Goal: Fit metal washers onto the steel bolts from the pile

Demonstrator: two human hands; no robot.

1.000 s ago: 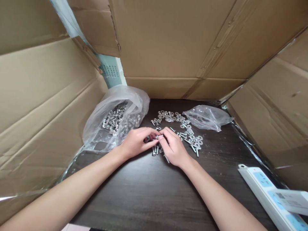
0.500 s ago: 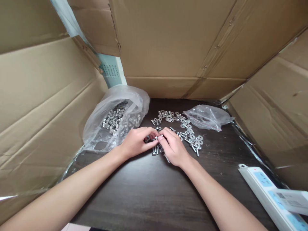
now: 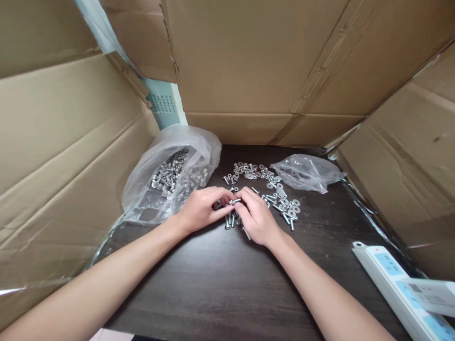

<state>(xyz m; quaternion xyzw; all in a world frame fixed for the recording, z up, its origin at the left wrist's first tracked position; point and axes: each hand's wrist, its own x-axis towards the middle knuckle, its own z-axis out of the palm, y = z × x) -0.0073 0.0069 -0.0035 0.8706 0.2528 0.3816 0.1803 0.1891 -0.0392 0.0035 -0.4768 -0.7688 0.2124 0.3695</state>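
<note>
A silver bolt [image 3: 235, 201] with what looks like a nut or washer on it lies crosswise between my fingertips, above the dark table. My left hand [image 3: 204, 207] pinches its left end between thumb and fingers. My right hand [image 3: 259, 219] is curled around the other end, thumb below and index finger above, with the shank showing between them. Several loose bolts [image 3: 230, 221] lie just beneath my hands, partly covered by them. Beyond and to the right spread more bolts, nuts and flat washers [image 3: 294, 207].
An open clear plastic bag [image 3: 142, 182] full of bolts stands at the left. A crumpled plastic bag [image 3: 307, 171] lies at the back right. The white power strip [image 3: 386, 279] sits on the right. Cardboard walls [image 3: 263, 61] enclose the table [image 3: 220, 289] at the back and sides.
My right thumb and index finger have shifted slightly, and more of the bolt's shank shows between them. The left hand and the scattered hardware look unmoved.
</note>
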